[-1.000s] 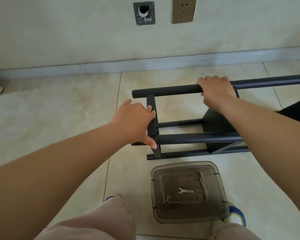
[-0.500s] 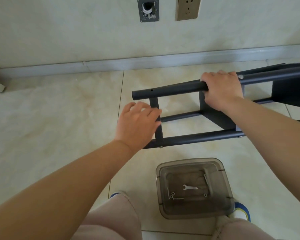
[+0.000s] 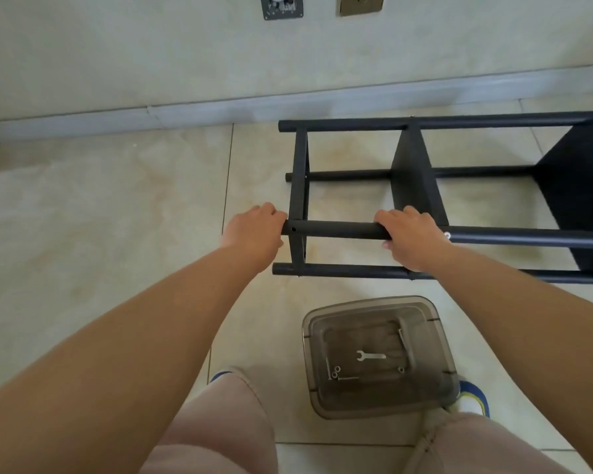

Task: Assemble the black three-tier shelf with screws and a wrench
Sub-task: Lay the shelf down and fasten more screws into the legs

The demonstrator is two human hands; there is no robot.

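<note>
- The black shelf (image 3: pixel 425 200) lies on its side on the tiled floor (image 3: pixel 117 217), just in front of my knees and near the baseboard. Four round poles run left to right, with panels fixed between them.
- My left hand (image 3: pixel 254 230) wraps the left end of the upper near pole (image 3: pixel 339 230), its fingers curled round the tip. My right hand (image 3: pixel 409 234) clamps the same pole further along, beside the middle panel (image 3: pixel 413 179).
- I judge the frame is largely together: the end crosspiece (image 3: pixel 298 186), the middle panel and a far panel (image 3: pixel 575 193) all sit between the poles.
- An open screw hole (image 3: pixel 293 229) shows on the pole just beside my left fingers, so I reckon at least one screw is left to drive.
- The clear plastic tub (image 3: pixel 425 395) stands on the floor between my feet, just below the shelf and apart from it.
- Inside it lie a small flat wrench (image 3: pixel 370 355) and a few loose screws and washers (image 3: pixel 336 371) near the bottom corners. I cannot count them exactly.
</note>
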